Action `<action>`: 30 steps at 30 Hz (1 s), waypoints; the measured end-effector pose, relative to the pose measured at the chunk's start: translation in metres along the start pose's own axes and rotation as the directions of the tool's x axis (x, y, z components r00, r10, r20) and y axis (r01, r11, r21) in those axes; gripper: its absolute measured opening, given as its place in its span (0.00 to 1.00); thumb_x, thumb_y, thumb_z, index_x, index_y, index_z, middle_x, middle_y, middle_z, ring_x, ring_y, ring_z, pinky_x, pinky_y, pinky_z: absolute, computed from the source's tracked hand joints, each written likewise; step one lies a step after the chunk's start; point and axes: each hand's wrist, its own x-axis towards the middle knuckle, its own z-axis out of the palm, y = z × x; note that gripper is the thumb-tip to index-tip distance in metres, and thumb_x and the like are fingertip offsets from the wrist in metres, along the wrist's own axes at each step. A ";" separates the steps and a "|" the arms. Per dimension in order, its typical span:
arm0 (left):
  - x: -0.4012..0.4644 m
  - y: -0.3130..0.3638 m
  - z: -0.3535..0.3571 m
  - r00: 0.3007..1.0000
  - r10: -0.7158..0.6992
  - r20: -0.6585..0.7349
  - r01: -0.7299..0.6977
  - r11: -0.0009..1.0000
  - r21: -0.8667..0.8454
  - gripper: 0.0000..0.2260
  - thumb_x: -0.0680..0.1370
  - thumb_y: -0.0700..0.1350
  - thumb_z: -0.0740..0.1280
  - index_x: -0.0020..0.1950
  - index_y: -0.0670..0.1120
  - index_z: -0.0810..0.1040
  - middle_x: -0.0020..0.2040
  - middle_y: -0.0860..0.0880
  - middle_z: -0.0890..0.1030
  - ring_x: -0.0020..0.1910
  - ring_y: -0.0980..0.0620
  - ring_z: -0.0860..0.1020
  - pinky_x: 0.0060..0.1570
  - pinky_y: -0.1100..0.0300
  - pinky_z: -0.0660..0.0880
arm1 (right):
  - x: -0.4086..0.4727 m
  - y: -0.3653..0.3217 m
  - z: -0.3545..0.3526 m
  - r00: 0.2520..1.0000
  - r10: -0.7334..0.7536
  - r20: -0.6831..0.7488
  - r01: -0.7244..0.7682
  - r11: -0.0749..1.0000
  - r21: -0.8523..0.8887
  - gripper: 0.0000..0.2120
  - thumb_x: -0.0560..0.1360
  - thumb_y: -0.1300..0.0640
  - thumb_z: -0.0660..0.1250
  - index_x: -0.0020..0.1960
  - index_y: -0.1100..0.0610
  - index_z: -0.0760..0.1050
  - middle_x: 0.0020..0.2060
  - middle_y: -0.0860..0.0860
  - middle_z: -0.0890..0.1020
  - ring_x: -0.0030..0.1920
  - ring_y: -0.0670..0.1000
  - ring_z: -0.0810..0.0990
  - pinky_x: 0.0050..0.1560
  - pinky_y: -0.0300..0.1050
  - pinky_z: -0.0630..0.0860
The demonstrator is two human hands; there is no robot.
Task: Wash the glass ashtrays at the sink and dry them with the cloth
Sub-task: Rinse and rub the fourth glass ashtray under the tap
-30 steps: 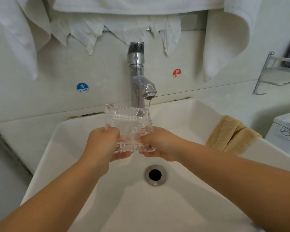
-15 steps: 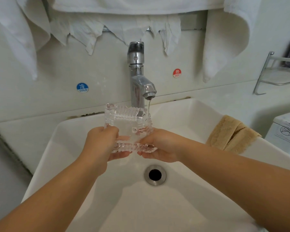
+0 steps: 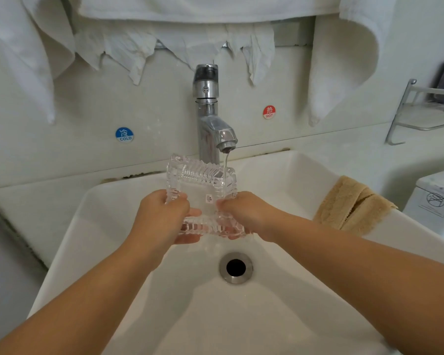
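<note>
Ashtray [image 3: 203, 190] mid-rinse: your left hand [image 3: 162, 216] and right hand [image 3: 244, 213] grip its sides over the sink [image 3: 280, 316] under the tap's [image 3: 210, 119] stream (drying unstarted); cloth [image 3: 354, 203] waits on the sink's right edge.

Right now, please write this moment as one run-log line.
step: rinse | left hand: grips glass ashtray | right hand: grips it | faucet: running onto ashtray | tan cloth: on sink rim

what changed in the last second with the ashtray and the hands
Little changed. The glass ashtray, gripped by the left hand and right hand, tilted slightly, near edge dropping. The grip, the faucet stream onto its far right corner and the tan cloth stayed as they were.
</note>
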 end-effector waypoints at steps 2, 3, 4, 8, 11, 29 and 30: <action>0.000 0.001 -0.001 1.000 -0.019 -0.005 0.019 1.000 -0.015 0.06 0.78 0.36 0.61 0.48 0.45 0.75 0.44 0.42 0.83 0.38 0.39 0.83 0.27 0.58 0.78 | -0.001 -0.003 0.001 0.999 -0.050 0.017 0.050 0.999 0.003 0.13 0.75 0.63 0.63 0.56 0.71 0.74 0.41 0.68 0.78 0.36 0.55 0.75 0.35 0.42 0.72; 0.000 0.002 -0.002 1.000 -0.028 -0.007 0.028 0.999 -0.026 0.05 0.78 0.36 0.61 0.49 0.44 0.75 0.44 0.42 0.83 0.39 0.39 0.83 0.26 0.58 0.78 | -0.003 -0.005 0.003 0.997 -0.070 0.034 0.070 0.998 0.002 0.16 0.72 0.64 0.63 0.57 0.72 0.72 0.43 0.70 0.76 0.39 0.55 0.73 0.39 0.46 0.71; 0.000 0.003 -0.003 1.000 -0.027 -0.009 0.027 0.999 -0.027 0.05 0.78 0.36 0.62 0.50 0.43 0.75 0.44 0.41 0.83 0.39 0.39 0.83 0.26 0.59 0.78 | -0.003 -0.006 0.004 0.996 -0.069 0.050 0.069 0.998 -0.009 0.19 0.69 0.64 0.63 0.57 0.73 0.71 0.41 0.68 0.75 0.41 0.56 0.71 0.41 0.48 0.69; 0.002 0.009 -0.008 0.995 0.093 -0.042 -0.088 0.990 0.112 0.09 0.77 0.35 0.63 0.54 0.46 0.76 0.45 0.45 0.83 0.31 0.48 0.83 0.29 0.56 0.80 | -0.001 -0.010 -0.002 0.996 -0.055 0.065 0.054 0.998 0.023 0.18 0.70 0.65 0.66 0.58 0.70 0.73 0.44 0.66 0.77 0.43 0.57 0.72 0.42 0.48 0.70; 0.001 0.009 -0.009 0.974 0.222 -0.036 -0.202 0.936 0.287 0.11 0.75 0.35 0.66 0.52 0.49 0.77 0.48 0.47 0.82 0.35 0.47 0.82 0.34 0.53 0.81 | 0.006 -0.004 -0.012 0.998 -0.021 0.067 0.016 0.997 0.076 0.09 0.76 0.63 0.66 0.56 0.61 0.76 0.51 0.61 0.81 0.45 0.59 0.81 0.47 0.48 0.81; 0.000 0.002 -0.006 0.993 0.109 0.040 -0.115 0.977 0.178 0.05 0.74 0.36 0.69 0.49 0.41 0.76 0.44 0.43 0.77 0.35 0.45 0.78 0.29 0.55 0.80 | 0.009 0.011 -0.004 0.969 -0.205 0.140 0.219 0.971 -0.095 0.11 0.71 0.73 0.64 0.53 0.69 0.74 0.39 0.56 0.75 0.38 0.51 0.75 0.38 0.41 0.73; -0.001 0.003 -0.006 0.993 0.105 0.054 -0.113 0.982 0.155 0.06 0.74 0.36 0.70 0.49 0.41 0.76 0.44 0.43 0.77 0.34 0.46 0.77 0.29 0.55 0.80 | 0.009 0.011 -0.005 0.964 -0.241 0.109 0.253 0.962 -0.106 0.07 0.72 0.72 0.63 0.50 0.68 0.74 0.37 0.56 0.75 0.37 0.50 0.75 0.38 0.43 0.73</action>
